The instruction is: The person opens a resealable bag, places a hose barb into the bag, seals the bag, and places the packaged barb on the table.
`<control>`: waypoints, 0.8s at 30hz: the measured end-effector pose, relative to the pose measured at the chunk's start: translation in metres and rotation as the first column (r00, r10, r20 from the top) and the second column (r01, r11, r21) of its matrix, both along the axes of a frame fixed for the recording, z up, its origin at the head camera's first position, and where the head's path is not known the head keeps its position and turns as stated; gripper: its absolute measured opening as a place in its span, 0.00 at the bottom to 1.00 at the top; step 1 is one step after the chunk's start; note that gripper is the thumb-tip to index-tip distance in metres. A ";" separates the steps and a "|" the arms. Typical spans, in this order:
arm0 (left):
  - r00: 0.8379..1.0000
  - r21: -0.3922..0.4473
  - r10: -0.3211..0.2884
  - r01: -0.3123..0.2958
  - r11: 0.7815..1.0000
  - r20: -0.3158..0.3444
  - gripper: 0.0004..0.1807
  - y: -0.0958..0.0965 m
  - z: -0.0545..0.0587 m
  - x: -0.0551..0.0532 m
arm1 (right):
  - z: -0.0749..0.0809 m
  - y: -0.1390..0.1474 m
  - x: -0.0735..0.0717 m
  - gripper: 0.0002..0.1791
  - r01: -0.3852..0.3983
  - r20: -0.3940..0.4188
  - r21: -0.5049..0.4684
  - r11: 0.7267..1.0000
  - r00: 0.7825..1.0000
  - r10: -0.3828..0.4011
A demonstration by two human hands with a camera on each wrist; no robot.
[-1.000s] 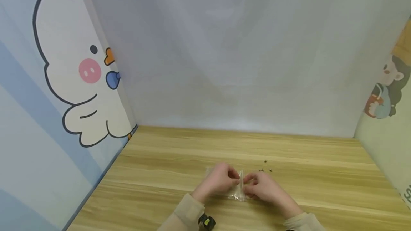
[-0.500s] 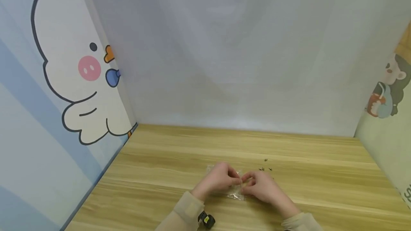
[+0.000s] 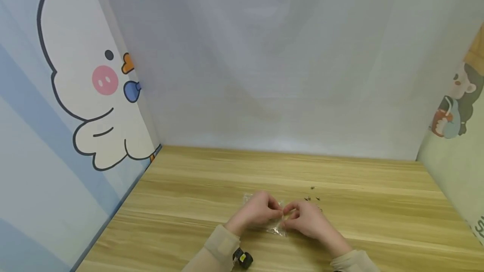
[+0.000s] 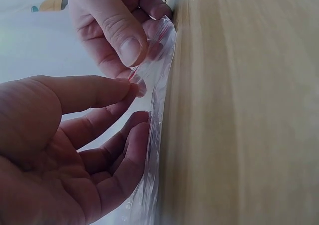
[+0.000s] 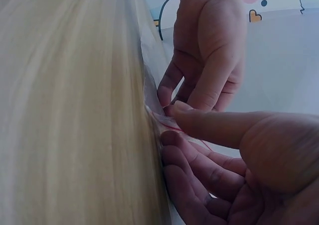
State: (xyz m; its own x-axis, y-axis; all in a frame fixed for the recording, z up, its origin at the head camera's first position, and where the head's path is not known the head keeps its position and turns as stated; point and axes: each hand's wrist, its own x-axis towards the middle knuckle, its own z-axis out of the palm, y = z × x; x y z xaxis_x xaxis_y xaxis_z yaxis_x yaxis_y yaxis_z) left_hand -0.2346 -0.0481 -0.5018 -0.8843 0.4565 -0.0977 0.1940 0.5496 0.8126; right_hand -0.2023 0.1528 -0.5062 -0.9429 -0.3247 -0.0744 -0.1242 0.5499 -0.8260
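Taking the clear plastic bag (image 4: 156, 93) as the middle of a clock, with 12 at the far side, the bag lies on the wood-grain table (image 3: 211, 171), in front of the person. A thin red stripe (image 4: 131, 75) runs along the bag's 3 o'clock edge, which is raised a little off the tabletop between the fingers. The left hand (image 3: 259, 211) reaches over the bag from 7 o'clock and pinches that striped edge between thumb and forefinger, its other fingers bent in against the plastic. The right hand (image 3: 308, 220) comes in from 4 o'clock and pinches the same edge between thumb and fingertips, just beside the left hand's grip. The bag shows shiny creases at 5 o'clock, and one corner sticks out past the left hand at 11 o'clock. A few small dark pieces (image 3: 309, 198) lie scattered at 2 o'clock, near the right hand; they are too small to make out. At 7 o'clock a black gadget (image 3: 243, 259) sits at the wrist by the beige left sleeve (image 3: 221, 243), and the right sleeve (image 3: 355, 261) is at 4 o'clock. A pale wall (image 3: 283, 62) stands at 12 o'clock, with a cartoon bird (image 3: 79, 74) at 10 and a cartoon figure (image 3: 455, 104) at 2.
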 end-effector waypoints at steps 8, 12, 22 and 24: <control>1.000 -0.011 -0.030 0.030 0.999 0.001 0.04 -0.003 0.000 0.001 | 0.002 -0.001 0.001 0.19 -0.010 0.017 -0.022 1.000 1.000 0.010; 0.999 -0.017 -0.042 0.042 0.999 -0.001 0.03 -0.004 0.001 0.001 | 0.003 0.000 0.001 0.17 -0.013 0.013 -0.028 1.000 1.000 0.013; 0.996 -0.054 -0.078 0.076 0.996 -0.043 0.05 -0.005 0.001 0.000 | 0.000 0.000 0.000 0.10 -0.009 0.006 -0.046 0.999 1.000 0.009; 0.996 -0.044 -0.073 0.071 0.997 -0.041 0.05 -0.005 0.001 -0.001 | 0.000 -0.001 0.000 0.08 -0.003 0.000 -0.034 0.999 1.000 0.003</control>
State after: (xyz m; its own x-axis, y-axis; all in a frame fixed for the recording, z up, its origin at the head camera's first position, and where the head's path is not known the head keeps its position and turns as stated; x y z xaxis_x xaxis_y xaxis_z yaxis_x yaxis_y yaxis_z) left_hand -0.2352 -0.0533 -0.5009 -0.8530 0.5155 -0.0813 0.2681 0.5666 0.7792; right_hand -0.2021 0.1522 -0.5060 -0.9418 -0.3300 -0.0634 -0.1256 0.5208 -0.8444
